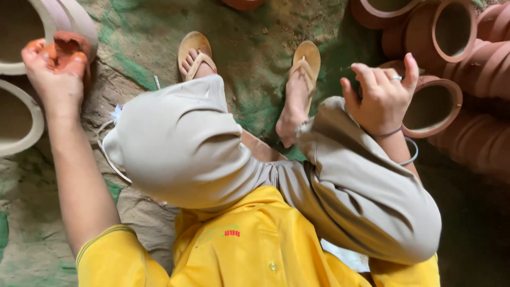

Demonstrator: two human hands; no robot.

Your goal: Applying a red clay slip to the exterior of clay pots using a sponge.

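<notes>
Left hand clenched around one reddish clay lump beside two pale pot rims; right hand released, fingers spread, just over one terracotta pot among about five.
</notes>
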